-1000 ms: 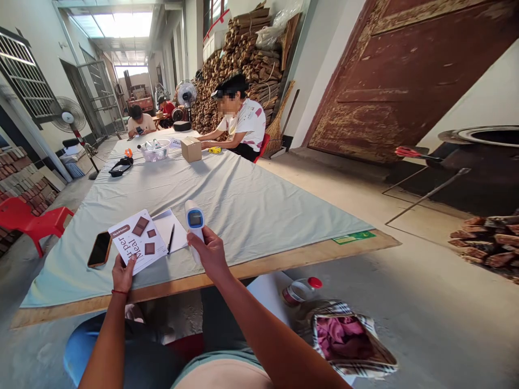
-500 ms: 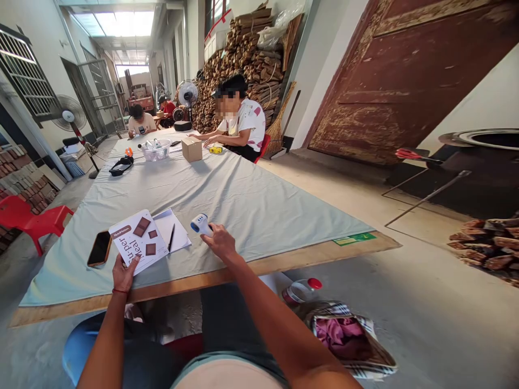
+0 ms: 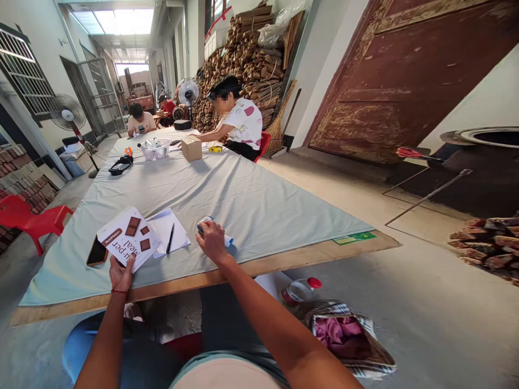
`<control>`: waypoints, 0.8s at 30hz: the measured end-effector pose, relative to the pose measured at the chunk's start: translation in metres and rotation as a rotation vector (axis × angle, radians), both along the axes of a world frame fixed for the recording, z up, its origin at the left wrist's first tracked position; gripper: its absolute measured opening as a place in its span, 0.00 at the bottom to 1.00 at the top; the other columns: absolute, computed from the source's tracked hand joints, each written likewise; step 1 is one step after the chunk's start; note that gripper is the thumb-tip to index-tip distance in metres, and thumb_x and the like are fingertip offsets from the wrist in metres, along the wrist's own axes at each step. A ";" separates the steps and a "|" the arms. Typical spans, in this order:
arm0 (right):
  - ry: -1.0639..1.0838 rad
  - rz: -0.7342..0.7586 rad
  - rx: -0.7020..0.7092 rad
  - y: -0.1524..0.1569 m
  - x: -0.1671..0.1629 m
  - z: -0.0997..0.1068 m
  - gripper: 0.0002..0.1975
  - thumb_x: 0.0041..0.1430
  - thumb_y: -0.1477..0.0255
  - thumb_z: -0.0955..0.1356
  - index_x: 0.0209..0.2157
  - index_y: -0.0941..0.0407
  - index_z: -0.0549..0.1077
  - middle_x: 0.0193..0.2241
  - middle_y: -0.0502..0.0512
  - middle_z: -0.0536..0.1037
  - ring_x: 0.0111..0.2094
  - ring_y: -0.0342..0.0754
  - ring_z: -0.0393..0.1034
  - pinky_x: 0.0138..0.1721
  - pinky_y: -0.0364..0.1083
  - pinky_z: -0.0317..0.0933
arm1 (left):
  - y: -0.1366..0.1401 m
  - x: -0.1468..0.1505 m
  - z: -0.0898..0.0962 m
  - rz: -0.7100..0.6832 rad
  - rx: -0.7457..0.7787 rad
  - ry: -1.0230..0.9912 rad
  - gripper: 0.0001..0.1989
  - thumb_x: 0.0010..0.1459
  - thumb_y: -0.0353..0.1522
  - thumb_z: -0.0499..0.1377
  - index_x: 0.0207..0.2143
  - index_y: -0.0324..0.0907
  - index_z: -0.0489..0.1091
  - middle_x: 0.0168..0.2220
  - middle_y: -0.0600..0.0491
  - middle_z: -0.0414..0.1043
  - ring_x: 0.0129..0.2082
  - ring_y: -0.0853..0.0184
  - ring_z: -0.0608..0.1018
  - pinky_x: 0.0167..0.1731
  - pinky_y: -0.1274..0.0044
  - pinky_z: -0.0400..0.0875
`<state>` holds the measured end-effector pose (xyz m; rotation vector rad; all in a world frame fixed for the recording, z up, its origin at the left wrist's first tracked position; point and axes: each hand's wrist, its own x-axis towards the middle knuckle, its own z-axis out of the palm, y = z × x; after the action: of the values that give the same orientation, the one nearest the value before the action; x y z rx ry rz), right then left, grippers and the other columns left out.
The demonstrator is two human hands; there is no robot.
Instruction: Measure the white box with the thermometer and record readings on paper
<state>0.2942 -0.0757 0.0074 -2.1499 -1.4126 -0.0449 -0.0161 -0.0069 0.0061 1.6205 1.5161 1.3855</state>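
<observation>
My left hand point(image 3: 121, 274) is closed on the near edge of a flat white pack point(image 3: 121, 251) printed with "NutriMotion" and brown squares; whether it is a box or a booklet, I cannot tell. The pack is tilted and partly covers a dark phone point(image 3: 97, 253) lying on the cloth. Close to its right are white paper sheets point(image 3: 178, 240) with a black pen point(image 3: 171, 237) on top. My right hand point(image 3: 213, 240) is closed over a white and blue infrared thermometer point(image 3: 228, 241), which is at the cloth. Its head and handle stick out on either side of my fingers.
A pale cloth point(image 3: 263, 200) covers the table. Farther back are a clear basket point(image 3: 156, 151), a cardboard box point(image 3: 191, 148), a yellow object point(image 3: 215, 148) and a black headband-like item point(image 3: 120, 165). A person point(image 3: 243, 121) sits at the right side. Below stands an open bag point(image 3: 381, 351).
My right hand has lowered and turned the thermometer, so its handle now points right. My left hand has shifted the pack slightly left, over the phone. The seated person has leaned forward.
</observation>
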 end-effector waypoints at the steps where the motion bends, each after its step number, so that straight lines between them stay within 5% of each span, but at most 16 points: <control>1: 0.014 0.070 0.001 0.003 -0.008 0.002 0.20 0.64 0.70 0.65 0.56 0.56 0.70 0.56 0.64 0.71 0.56 0.57 0.62 0.57 0.51 0.52 | 0.001 0.000 -0.001 0.022 0.018 -0.014 0.32 0.44 0.51 0.65 0.45 0.41 0.65 0.43 0.42 0.77 0.43 0.53 0.79 0.43 0.63 0.74; 7: 0.060 0.321 -0.115 0.022 -0.057 0.017 0.21 0.68 0.67 0.62 0.61 0.53 0.67 0.52 0.61 0.75 0.54 0.54 0.66 0.54 0.49 0.56 | 0.010 -0.003 -0.009 0.177 0.065 -0.007 0.35 0.43 0.49 0.69 0.50 0.43 0.62 0.44 0.43 0.73 0.47 0.51 0.78 0.48 0.58 0.72; 13: -0.068 0.309 -0.306 0.031 -0.081 0.024 0.20 0.67 0.60 0.64 0.55 0.53 0.73 0.53 0.66 0.73 0.55 0.59 0.65 0.54 0.54 0.56 | 0.017 -0.006 -0.020 0.184 0.194 0.032 0.33 0.43 0.46 0.70 0.47 0.43 0.63 0.49 0.43 0.67 0.50 0.53 0.74 0.50 0.61 0.71; 18: -0.055 0.296 -0.340 0.031 -0.078 0.022 0.15 0.66 0.71 0.62 0.49 0.59 0.75 0.52 0.69 0.73 0.53 0.57 0.68 0.51 0.51 0.60 | 0.019 -0.009 -0.024 0.170 0.267 0.047 0.25 0.49 0.43 0.65 0.44 0.41 0.61 0.46 0.44 0.63 0.39 0.61 0.74 0.42 0.63 0.74; 24: 0.019 0.247 -0.319 0.027 -0.064 0.019 0.15 0.64 0.75 0.63 0.50 0.60 0.75 0.48 0.70 0.75 0.46 0.56 0.74 0.45 0.50 0.64 | -0.008 0.000 -0.015 0.090 0.464 0.202 0.16 0.52 0.40 0.61 0.40 0.42 0.63 0.41 0.44 0.64 0.50 0.51 0.70 0.54 0.56 0.65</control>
<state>0.2306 -0.0489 0.0264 -2.1934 -1.7613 0.3131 -0.0165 -0.0145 -0.0093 2.0408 1.4647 1.7665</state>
